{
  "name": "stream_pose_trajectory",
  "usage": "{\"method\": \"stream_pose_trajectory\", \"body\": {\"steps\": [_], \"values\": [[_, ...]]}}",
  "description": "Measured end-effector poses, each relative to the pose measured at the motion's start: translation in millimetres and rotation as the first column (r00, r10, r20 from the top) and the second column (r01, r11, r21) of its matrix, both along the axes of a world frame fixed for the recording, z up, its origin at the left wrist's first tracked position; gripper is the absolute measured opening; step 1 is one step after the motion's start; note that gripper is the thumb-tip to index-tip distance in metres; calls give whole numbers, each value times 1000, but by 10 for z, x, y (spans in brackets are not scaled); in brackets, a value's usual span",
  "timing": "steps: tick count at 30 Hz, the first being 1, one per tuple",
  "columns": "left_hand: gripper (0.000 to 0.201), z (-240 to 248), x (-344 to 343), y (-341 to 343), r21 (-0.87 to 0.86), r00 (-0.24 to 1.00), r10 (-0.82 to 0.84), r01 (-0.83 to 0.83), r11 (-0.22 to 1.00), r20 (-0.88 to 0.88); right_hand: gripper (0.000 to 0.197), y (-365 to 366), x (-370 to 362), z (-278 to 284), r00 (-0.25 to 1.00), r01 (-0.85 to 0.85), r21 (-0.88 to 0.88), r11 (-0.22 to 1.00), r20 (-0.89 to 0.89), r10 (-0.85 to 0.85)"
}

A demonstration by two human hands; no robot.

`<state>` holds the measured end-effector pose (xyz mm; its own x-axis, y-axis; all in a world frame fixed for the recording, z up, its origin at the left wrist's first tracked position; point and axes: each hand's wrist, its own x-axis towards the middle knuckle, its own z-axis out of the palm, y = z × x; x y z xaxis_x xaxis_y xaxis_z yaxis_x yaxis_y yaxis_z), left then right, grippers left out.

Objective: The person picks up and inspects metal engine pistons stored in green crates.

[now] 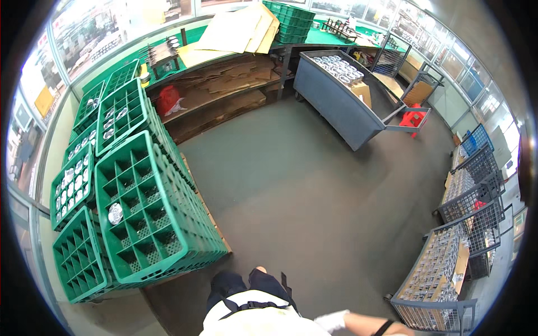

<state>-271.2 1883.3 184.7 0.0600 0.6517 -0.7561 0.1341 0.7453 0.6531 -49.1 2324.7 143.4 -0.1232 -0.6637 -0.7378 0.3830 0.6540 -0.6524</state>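
My right hand (332,321), in a white glove, is low in the picture beside my body, with a dark band on its forearm. Its fingers are blurred and run off the lower edge, so whether it holds anything is hidden. My left hand is out of view. Nearest on the left is a tall stack of green divided crates (182,227). In the top crate, one round silvery metal part (115,214) sits in a compartment; the other compartments around it look bare.
More green crates (83,255) stand behind on the left, some holding metal parts. A grey cart (330,98) carries silvery parts ahead, near a red stool (413,119). Wire carts (431,302) with packed parts line the right. Cardboard sheets (238,28) lie on the far bench.
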Motion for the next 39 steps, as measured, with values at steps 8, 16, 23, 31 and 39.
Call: {"method": "stream_pose_trajectory", "body": {"steps": [8, 16, 23, 31, 39], "values": [[33, -499, -497, 1120, -87, 995, -88, 84, 993, -46, 40, 1308, -323, -370, 989, 146, 41, 988, 31, -147], [34, -1106, -1029, 2579, -80, 995, -64, 58, 995, -75, 41, 3074, -1292, -193, 976, 196, 188, 962, 58, -210], [35, -1069, -1466, 3646, -193, 991, -19, -7, 981, -130, 41, 4426, -2278, -180, 973, 212, 195, 958, 53, -226], [36, -879, -1496, 4546, -416, 979, 115, -177, 892, -170, 42, 5597, -3556, -555, 987, 121, 109, 987, 90, -131], [36, -527, -1487, 4818, -610, 959, 250, -280, 742, -136, 43, 5772, -4828, -741, 981, 14, 59, 998, 191, -25]]}}
